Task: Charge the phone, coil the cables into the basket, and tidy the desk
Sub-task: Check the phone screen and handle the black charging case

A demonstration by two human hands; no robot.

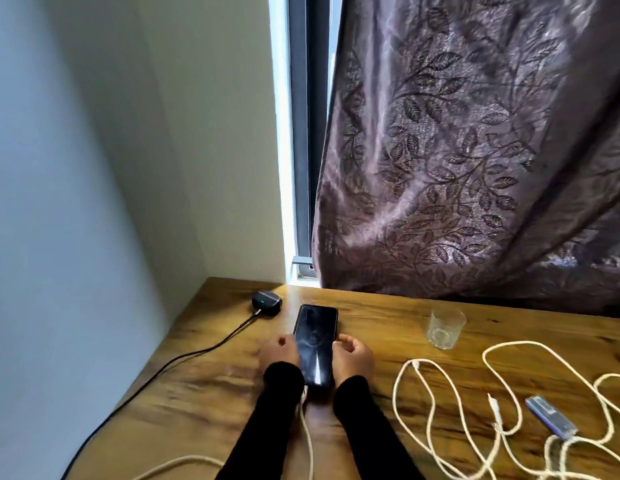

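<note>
- The phone (315,344) lies flat, screen up and dark, near the back left corner of the tabletop (371,327), and it serves as the landmark here.
- The left hand (280,351) sits against the phone's left edge and the right hand (352,353) against its right edge; the fingers of both are loosely curled, and whether they actually pinch the phone cannot be told.
- A cream cable (307,434) runs from the phone's near end toward the person, so the plug seems seated; I would check it is fully home, then set the phone square and let go gently so the cord does not drag it.
- Right of the phone, loose white cables (431,414) sprawl uncoiled, with a blue stick-like device (550,418) among them; no basket is in view.
- Right and slightly behind the phone stands an empty glass (445,327).
- Behind and left of it, a dark earbud case (266,302) sits on a black cable (163,365).
- Behind everything hang a patterned curtain (475,150) and a plain wall (94,168).
</note>
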